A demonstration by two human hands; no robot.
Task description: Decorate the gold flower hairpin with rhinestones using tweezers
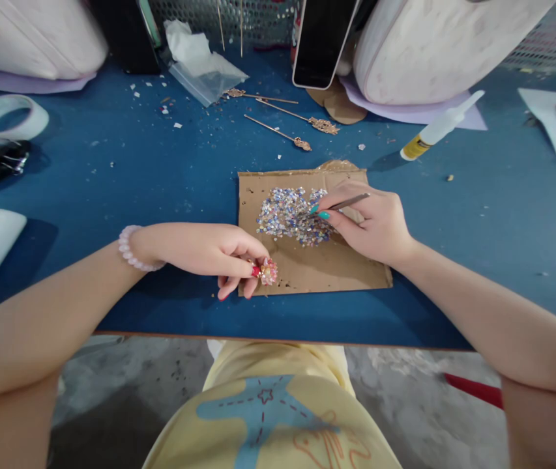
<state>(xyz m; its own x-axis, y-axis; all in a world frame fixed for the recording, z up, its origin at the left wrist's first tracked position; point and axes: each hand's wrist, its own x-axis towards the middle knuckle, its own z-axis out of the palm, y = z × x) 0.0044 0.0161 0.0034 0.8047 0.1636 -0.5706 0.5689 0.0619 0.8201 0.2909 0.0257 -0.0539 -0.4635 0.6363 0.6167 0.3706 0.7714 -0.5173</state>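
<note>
Works with both bare hands at a blue table [160, 169], over a flat piece of cardboard [326, 267]. Pinches a small pink-and-gold ornament [268, 272] between thumb and fingers of the left hand [209, 251], above the lower left part of the cardboard and just below a pile of small shiny stones [282, 213]. Curls the other left fingers loosely beneath. Cannot tell of any contact between ornament and cardboard. Wears a pale pink bracelet [133, 247] on the left wrist.

Grips a thin metal tool [352, 200] in the fingers of the right hand [373, 221], slanted down and leftward into the right side of the blue, silver and clear stones. Cannot make out the tip clearly, nor any stone caught in it. Shows turquoise nails on the right hand, red on the left.

Has, beyond the cardboard, three slim sticks [302, 144] with ornate copper-coloured heads, the farthest beside a clear plastic bag [212, 75]. Has also, farther right, a tilted glue bottle [434, 133] with a yellow label; at the back, a phone [324, 42] with a dark screen; at far left, a roll of tape [39, 118].
</note>
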